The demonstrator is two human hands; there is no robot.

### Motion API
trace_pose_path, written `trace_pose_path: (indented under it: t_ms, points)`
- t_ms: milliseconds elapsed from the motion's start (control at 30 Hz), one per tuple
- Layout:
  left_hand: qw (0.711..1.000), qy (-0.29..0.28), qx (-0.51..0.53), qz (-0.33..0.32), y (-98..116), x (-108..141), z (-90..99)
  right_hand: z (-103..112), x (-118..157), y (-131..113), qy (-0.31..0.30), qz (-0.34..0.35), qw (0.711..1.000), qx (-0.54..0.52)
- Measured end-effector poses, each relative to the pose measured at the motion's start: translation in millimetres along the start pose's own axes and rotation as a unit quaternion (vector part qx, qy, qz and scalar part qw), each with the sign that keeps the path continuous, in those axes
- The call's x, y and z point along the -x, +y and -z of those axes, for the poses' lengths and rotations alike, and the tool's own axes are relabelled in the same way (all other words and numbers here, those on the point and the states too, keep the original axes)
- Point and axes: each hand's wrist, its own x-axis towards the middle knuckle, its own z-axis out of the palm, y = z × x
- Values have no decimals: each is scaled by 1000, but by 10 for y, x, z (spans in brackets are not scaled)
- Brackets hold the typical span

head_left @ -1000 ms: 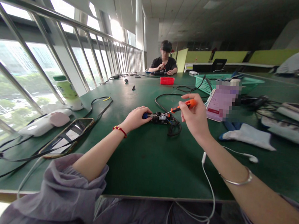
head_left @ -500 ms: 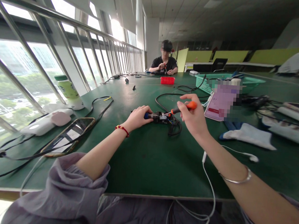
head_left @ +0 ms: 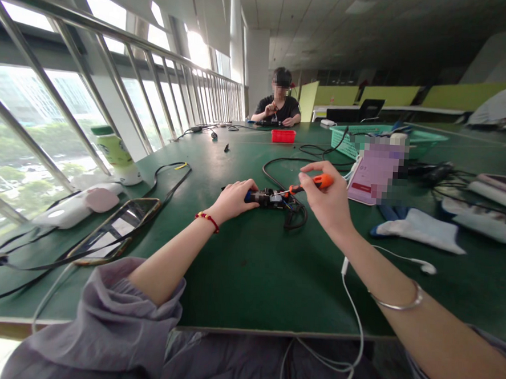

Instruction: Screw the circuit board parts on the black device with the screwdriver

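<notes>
My left hand (head_left: 236, 200) is closed around the left part of a black device (head_left: 273, 199) with a blue section, lying on the green table (head_left: 248, 269). In my right hand (head_left: 327, 197) is an orange-and-black screwdriver (head_left: 315, 183), pinched by its handle. Its shaft points left and down onto the device's middle; the exact contact of the tip is too small to tell. A black cable runs from the device's right end and lies coiled beside it.
A phone (head_left: 115, 230), a white device (head_left: 78, 204) and a green cup (head_left: 117, 155) are at the left. Behind the device is a red box (head_left: 283, 136). A green basket (head_left: 339, 142), a pink-screened phone (head_left: 369, 176) and gloves (head_left: 422, 228) lie right. Another person (head_left: 279, 102) sits opposite.
The screwdriver's handle has tilted slightly lower in my right hand, whose fingers have shifted a little. My left hand and the device have hardly moved. The person opposite has raised a hand towards the face.
</notes>
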Motion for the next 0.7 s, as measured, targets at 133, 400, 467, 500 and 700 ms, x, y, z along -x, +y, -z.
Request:
trace_pose_path:
  t_ms: [133,400,467,500,700]
  points:
    - [1000,-5,-13,-10,-14,-1,-18,-3,-6,-7,-1,-4,999,-50]
    - [999,-20,-30,-30,-21,-9,-28,24,-19,7,1,-12,1000,-10]
    - [999,-21,-31,-35,-16,-7,-25,23,-23,19,5,-10,1000,-29]
    - [999,-22,-30,-35,-14,-6,-24,26,-23,23,7,-9,1000,-21]
    - [998,-32,-26,-45,-17,-7,-23,42,-18,20,7,12,999,29]
